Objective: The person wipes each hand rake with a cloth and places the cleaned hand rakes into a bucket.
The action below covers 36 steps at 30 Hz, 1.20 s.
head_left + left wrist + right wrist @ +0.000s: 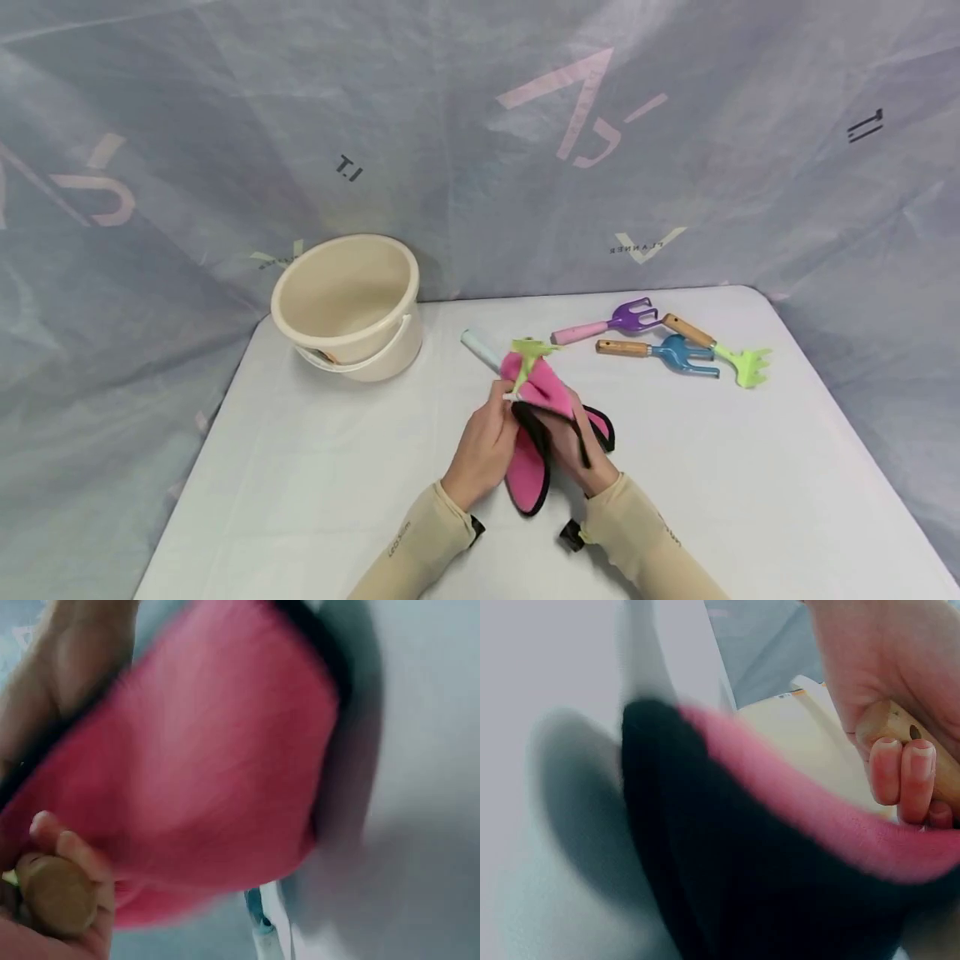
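Observation:
My left hand (483, 446) grips the wooden handle (58, 896) of a small garden tool (530, 360), whose light green head points away from me. The handle's end, with a hole through it, shows in the right wrist view. My right hand (573, 437) holds a pink cloth (528, 475) with black edging and a black underside, bunched beside the green tool. Folds of the cloth hang below and to the right of that hand and cover part of its fingers. Just beyond the cloth lies a pale blue handle (482, 348), its far part hidden by the cloth.
A cream bucket (345, 350) stands at the back left of the white table (300, 483). At the back right lie a purple fork with a pink handle (581, 332), a blue fork (678, 354) and a green rake (748, 367). Grey sheeting (450, 150) hangs behind.

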Each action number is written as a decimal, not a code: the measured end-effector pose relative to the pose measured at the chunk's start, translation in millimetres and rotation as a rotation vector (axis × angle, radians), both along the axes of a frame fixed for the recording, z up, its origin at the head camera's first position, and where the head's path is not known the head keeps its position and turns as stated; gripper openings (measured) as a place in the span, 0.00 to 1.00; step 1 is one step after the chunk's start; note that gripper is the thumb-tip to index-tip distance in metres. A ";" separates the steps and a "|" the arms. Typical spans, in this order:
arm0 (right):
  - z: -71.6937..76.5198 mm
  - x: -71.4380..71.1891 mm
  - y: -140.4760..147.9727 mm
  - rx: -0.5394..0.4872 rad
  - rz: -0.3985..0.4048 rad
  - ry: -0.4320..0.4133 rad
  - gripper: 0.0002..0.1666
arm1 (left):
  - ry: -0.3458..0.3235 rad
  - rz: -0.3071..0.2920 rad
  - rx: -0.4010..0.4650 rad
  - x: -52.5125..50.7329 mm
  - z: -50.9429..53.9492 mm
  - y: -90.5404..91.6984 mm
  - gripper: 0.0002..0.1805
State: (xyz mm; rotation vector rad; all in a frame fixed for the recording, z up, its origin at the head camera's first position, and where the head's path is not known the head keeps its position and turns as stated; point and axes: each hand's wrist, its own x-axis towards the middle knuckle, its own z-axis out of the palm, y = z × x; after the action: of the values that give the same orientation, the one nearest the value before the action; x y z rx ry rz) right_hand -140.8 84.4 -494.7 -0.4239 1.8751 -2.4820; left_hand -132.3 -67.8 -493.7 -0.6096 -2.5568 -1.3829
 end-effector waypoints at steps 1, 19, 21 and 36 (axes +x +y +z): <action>-0.8 -1.8 -0.5 0.069 -0.017 0.027 0.14 | 0.018 -0.008 -0.035 -0.2 -0.5 0.3 0.11; -3.6 -13.6 3.5 0.234 -0.146 -0.157 0.22 | 0.198 0.091 0.090 -21.2 25.0 -37.2 0.12; -4.3 -11.7 1.1 0.283 -0.124 -0.120 0.22 | 0.191 0.037 0.101 -20.3 26.4 -35.5 0.18; -4.0 0.9 -5.6 0.638 0.146 0.264 0.18 | 0.054 -0.186 0.147 -16.3 21.9 -35.4 0.26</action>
State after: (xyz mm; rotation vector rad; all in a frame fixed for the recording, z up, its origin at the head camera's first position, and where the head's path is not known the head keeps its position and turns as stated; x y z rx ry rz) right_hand -139.9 78.8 -498.7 -0.8406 2.4719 -1.6652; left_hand -148.7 -103.3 -471.8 -0.8640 -2.3815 -1.5723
